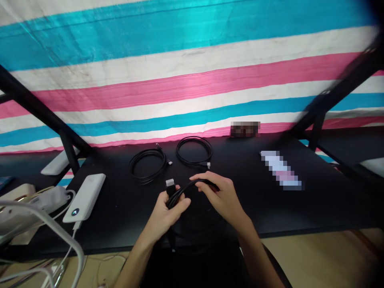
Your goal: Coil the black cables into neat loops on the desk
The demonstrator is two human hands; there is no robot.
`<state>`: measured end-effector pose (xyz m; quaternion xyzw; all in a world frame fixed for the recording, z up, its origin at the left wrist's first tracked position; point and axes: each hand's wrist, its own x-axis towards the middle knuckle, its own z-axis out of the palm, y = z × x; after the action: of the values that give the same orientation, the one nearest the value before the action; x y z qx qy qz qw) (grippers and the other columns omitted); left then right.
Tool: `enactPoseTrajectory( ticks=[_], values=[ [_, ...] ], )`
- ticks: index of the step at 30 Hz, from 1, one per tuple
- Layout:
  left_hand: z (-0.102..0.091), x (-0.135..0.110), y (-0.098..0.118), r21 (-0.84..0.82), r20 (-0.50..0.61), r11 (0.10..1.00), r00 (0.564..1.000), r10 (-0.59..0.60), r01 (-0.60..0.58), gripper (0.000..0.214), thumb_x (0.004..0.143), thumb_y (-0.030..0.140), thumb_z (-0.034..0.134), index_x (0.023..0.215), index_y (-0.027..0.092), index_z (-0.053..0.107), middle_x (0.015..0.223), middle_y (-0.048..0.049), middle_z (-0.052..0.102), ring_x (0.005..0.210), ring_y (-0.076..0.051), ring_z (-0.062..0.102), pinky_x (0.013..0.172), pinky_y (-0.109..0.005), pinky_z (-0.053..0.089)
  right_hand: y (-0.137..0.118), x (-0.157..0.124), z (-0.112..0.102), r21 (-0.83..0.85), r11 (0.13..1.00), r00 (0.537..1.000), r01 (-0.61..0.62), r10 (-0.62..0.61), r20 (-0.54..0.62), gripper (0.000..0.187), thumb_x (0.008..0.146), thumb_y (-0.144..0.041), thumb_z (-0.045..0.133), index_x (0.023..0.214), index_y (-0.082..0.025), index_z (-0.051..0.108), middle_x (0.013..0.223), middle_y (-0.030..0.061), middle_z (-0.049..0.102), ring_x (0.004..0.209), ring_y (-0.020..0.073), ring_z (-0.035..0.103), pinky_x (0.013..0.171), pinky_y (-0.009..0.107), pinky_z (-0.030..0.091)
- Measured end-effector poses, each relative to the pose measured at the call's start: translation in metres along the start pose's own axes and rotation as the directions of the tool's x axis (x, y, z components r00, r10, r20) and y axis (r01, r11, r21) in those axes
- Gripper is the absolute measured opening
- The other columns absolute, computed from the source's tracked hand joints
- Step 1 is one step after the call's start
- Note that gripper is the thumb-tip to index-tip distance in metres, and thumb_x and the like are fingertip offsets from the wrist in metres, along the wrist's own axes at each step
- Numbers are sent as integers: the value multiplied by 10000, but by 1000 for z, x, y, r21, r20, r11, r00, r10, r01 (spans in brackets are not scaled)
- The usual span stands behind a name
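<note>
My left hand (pixel 168 212) is closed round a bundle of black cable (pixel 183 191) just above the black table (pixel 270 208). The cable's silver-tipped plug (pixel 170 183) sticks up past my thumb. My right hand (pixel 220 196) pinches the same cable's loop a little to the right, fingers curled over it. Behind my hands lie two coiled black cables: one (pixel 147 165) to the left and one (pixel 194 151) in the middle, both flat on the table.
A white power bank (pixel 85 196) with a lit ring lies at the table's left, a white wire running from it. White devices and cords crowd the far left. Black diagonal frame bars (pixel 336 96) rise on both sides before a striped cloth.
</note>
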<state>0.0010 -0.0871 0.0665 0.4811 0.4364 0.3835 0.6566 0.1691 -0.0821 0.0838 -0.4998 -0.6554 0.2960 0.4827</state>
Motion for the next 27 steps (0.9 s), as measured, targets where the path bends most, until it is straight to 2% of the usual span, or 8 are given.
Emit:
enactPoseTrajectory(
  ticks=[6,9,12,14,18,21,24,27],
  values=[
    [-4,1,4,-80,-205,987,971,120,-139,378,766,428,627,611,176,393,353,124,257,298,-5,190,366,-173,142,4,-4,-2,273,949,985,-157,172,-32,144,766,-267,639,884,-200,688,714,1,633,558,89,521,495,199,398],
    [0,4,3,-303,-341,928,934,105,-215,404,773,397,634,572,168,369,371,122,250,288,6,195,357,-160,179,8,-5,-1,573,771,956,-277,280,84,187,773,-335,629,871,-178,657,444,-91,390,353,35,300,375,174,324],
    [7,8,3,-460,-412,846,909,65,-269,389,758,372,659,562,154,403,385,116,270,281,13,223,345,-146,213,11,-5,5,780,543,936,-312,314,156,243,765,-404,615,787,-162,612,360,-137,242,288,23,175,310,165,294],
    [11,11,4,-495,-455,810,888,68,-315,395,753,352,667,535,146,409,379,107,279,279,11,241,332,-147,211,11,-5,9,824,484,933,-293,335,135,254,746,-407,628,728,-157,583,344,-136,267,273,21,182,293,161,293],
    [14,14,8,-505,-480,784,872,92,-361,412,765,342,655,501,144,409,366,94,280,285,1,268,327,-154,221,9,-4,13,820,502,927,-275,364,88,256,743,-378,635,650,-165,528,322,-130,300,261,24,203,297,164,318],
    [12,15,11,-510,-472,786,878,84,-349,392,759,348,659,526,148,416,371,97,275,290,-2,261,327,-155,215,8,-3,13,805,510,931,-303,340,135,278,738,-357,646,598,-175,490,332,-124,309,281,32,249,369,190,404],
    [8,17,11,-541,-496,765,867,47,-350,385,764,375,647,555,153,413,381,102,262,296,-6,226,321,-162,188,7,-1,18,819,455,924,-349,315,219,361,731,-371,652,522,-187,422,359,-107,324,328,42,307,483,227,485],
    [6,19,9,-579,-523,725,852,21,-373,360,772,398,637,595,151,444,390,107,260,312,-12,206,328,-166,181,7,-2,27,853,394,910,-342,364,197,334,753,-406,631,569,-180,469,365,-110,337,331,44,327,514,232,509]
  ],
)
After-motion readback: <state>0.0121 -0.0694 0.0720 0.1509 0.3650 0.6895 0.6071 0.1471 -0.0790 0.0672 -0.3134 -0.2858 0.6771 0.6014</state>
